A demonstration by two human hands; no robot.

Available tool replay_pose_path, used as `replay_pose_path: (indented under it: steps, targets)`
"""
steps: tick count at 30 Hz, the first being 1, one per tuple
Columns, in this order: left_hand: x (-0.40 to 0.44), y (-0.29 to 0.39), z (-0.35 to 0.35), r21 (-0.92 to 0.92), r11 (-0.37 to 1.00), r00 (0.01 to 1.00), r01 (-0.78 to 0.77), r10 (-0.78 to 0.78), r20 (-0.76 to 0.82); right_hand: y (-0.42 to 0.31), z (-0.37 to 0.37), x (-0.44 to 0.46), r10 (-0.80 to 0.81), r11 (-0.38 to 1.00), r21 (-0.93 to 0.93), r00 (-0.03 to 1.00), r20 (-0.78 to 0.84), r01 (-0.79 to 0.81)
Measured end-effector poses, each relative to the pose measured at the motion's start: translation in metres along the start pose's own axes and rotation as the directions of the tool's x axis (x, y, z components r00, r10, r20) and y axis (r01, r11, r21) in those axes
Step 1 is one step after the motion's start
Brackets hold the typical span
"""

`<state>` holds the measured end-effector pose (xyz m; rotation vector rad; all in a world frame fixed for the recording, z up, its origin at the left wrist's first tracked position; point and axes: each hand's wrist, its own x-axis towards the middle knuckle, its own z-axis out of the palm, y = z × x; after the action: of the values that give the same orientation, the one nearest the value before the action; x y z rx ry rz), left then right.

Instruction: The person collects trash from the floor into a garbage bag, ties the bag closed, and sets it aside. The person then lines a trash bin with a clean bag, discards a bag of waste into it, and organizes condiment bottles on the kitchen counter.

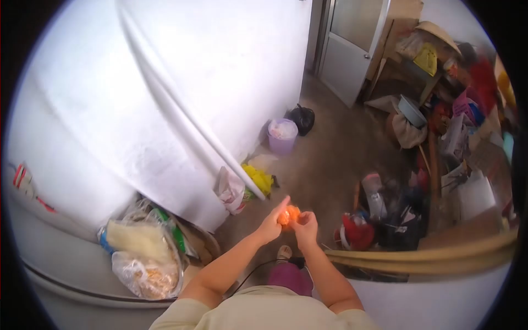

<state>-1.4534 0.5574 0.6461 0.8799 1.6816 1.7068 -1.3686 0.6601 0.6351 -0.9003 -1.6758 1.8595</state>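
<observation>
In front of my body, both hands meet on a small, shiny, bright orange bundle [288,216]. Its surface looks crumpled like thin plastic, but I cannot make out its exact kind. My left hand [270,225] is closed around the left side of it, with one finger or thumb pointing up past it. On the other side, my right hand [306,227] pinches the bundle's right edge with bent fingers. The palms and part of the bundle are hidden by the fingers.
By the wall stand a lilac bucket [282,140] with a bag in it and a black bag [302,119]. Yellow bags [258,179] lie nearer. Clear bags of food [148,275] rest at lower left. Clutter fills the right, below a white door [346,66].
</observation>
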Motion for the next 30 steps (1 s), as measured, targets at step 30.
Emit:
replay_pose_path:
  steps: [30]
  targets:
    - [0.461,-0.161,-0.206,-0.464,0.787,0.718,0.406,-0.589,-0.371,0.066,0.095,0.634,0.011,0.567,-0.806,0.977,0.212,0.169]
